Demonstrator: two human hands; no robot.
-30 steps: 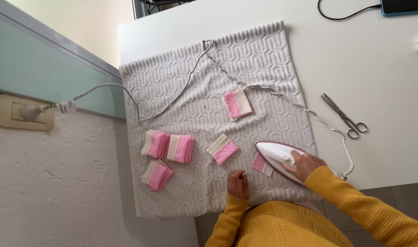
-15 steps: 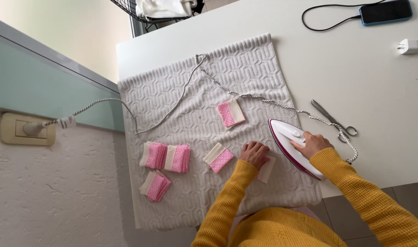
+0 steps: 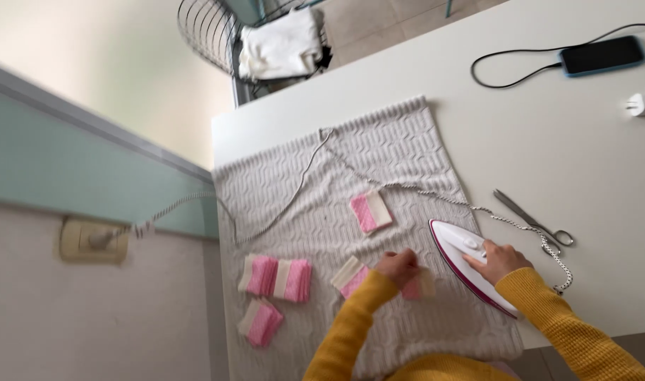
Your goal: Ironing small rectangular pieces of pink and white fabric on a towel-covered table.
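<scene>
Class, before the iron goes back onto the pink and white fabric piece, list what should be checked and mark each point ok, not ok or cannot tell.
1. Right hand grips the iron: ok.
2. Left hand clear of the iron: ok, apart, though close.
3. Fabric piece lying flat: cannot tell, hand covers it.
4. Cord off the fabric piece: ok.
5. Scissors off the grey towel: ok.

Pink-and-cream fabric pieces (image 3: pixel 370 212) on grey wavy-patterned towel (image 3: pixel 400 152), white-magenta iron (image 3: pixel 470 271)

Five pink-white cloth pieces (image 3: pixel 370 212), one iron (image 3: pixel 470 271)
</scene>
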